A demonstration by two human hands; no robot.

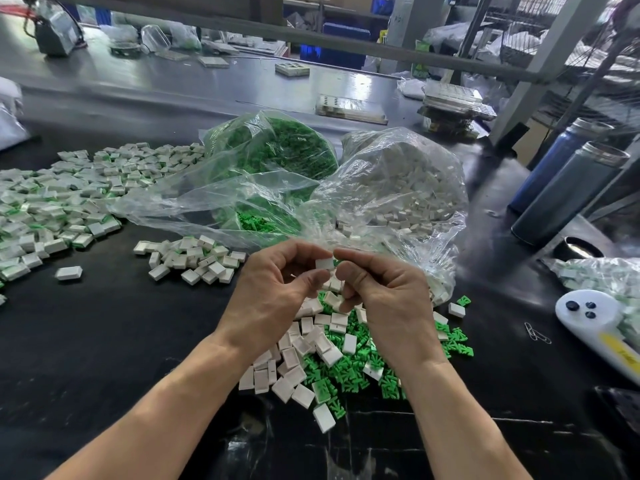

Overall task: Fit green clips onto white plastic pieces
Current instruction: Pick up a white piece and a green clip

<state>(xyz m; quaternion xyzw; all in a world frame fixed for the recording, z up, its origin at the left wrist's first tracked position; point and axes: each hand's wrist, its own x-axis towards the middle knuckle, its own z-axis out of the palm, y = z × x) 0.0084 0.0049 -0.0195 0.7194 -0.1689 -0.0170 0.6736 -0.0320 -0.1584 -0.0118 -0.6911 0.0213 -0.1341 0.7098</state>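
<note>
My left hand (277, 289) and my right hand (384, 292) meet above the black table, and together they pinch one small white plastic piece (324, 263) between fingertips and thumbs. Whether a green clip is in it is hidden by my fingers. Right below my hands lies a mixed heap of loose white pieces (294, 362) and green clips (353, 372). Behind the hands stand a clear bag of green clips (277, 150) and a clear bag of white pieces (401, 181), both open toward me.
A small group of assembled pieces (194, 258) lies left of my hands, and a large spread of them (69, 195) covers the far left. Two dark bottles (568, 188) stand at the right, near a white handheld device (595, 323) and paperclips (536, 332).
</note>
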